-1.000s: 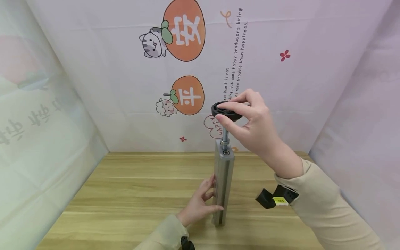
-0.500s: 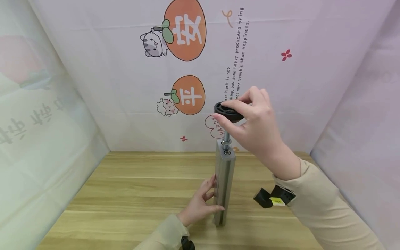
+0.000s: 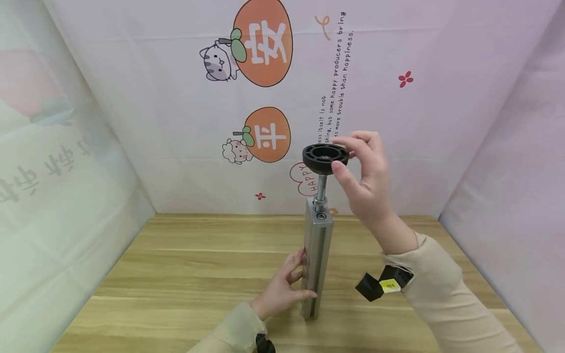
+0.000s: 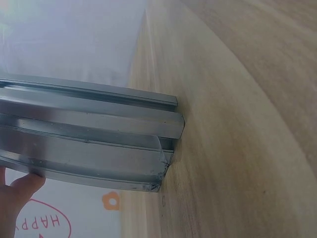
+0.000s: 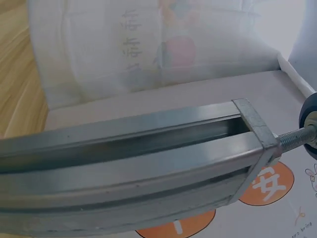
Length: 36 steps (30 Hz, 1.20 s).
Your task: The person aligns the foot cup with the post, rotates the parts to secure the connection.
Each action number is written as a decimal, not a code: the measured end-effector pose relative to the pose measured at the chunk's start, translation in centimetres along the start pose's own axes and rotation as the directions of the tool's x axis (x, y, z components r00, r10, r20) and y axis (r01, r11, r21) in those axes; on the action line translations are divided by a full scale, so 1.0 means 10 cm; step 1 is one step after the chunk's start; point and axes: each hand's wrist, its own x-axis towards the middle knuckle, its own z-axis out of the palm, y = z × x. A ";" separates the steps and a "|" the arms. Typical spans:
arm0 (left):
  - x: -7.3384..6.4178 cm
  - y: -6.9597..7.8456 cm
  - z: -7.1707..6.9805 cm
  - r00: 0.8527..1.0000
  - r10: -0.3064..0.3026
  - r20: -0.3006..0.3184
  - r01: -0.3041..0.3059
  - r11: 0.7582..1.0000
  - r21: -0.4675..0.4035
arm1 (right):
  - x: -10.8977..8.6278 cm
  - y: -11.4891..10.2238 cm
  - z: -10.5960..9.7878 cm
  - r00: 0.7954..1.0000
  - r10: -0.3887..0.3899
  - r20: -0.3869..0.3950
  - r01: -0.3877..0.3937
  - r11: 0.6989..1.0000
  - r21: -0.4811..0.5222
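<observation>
An aluminium profile (image 3: 317,260) stands upright on the table. Low on its side, my left hand (image 3: 282,289) grips it with thumb and fingers; part of that hand (image 4: 15,203) shows against the profile (image 4: 94,153) in the left wrist view. From the end plate (image 3: 321,223) rises a threaded rod (image 3: 322,186) with a nut, topped by a round black levelling foot (image 3: 311,161). My right hand (image 3: 372,181) holds the foot's right edge, thumb in front and fingers behind. Only the edge of the foot (image 5: 308,119) shows in the right wrist view; the right hand is outside that view.
A wood-grain table (image 3: 198,264) lies under the profile. White printed cloth (image 3: 176,122) hangs behind, with pale cloth at both sides. A black wrist device (image 3: 372,286) juts from the right sleeve.
My right hand has drawn back to the foot's right edge, so more of the foot's top shows. The left hand and the profile have stayed in place.
</observation>
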 end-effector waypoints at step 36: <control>0.00 -0.01 0.01 1.000 -0.012 -0.003 0.012 1.000 -0.020 | 0.16 0.16 0.19 0.865 0.061 0.497 -0.500 0.038 0.865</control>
